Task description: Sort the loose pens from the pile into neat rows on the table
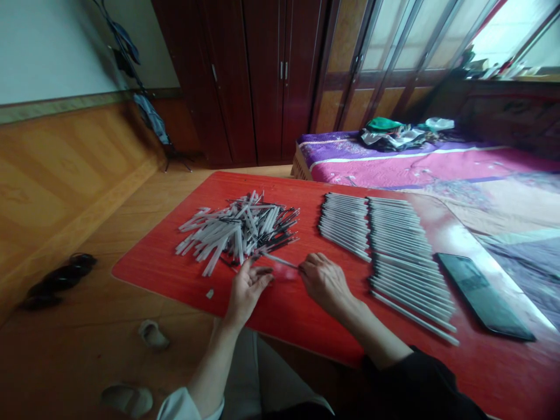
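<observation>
Head view. The right hand [322,276] is closed in a pinch at the near end of a thin rod [282,261]. The rod extends from these fingertips toward the left hand [250,284], sloping slightly upward in view. The left hand is partly curled, with a narrow gap between thumb and fingers; its fingertips are near the rod's other end, but whether they grip it cannot be told.

Just beyond the left hand lies a loose pile [245,227] of pale and dark thin pieces, crossing at many angles. A small white scrap [210,293] lies to the left of the left hand.

To the right of the right hand, pale rods with dark left ends are laid side by side in two groups: a short group [345,224], and a long group [406,256] just beyond it. Farther right of the same hand lies a phone [483,297], screen upward. All rest on a red table [153,256]. Past the table, ahead of the right hand, stands a bed [350,169].
</observation>
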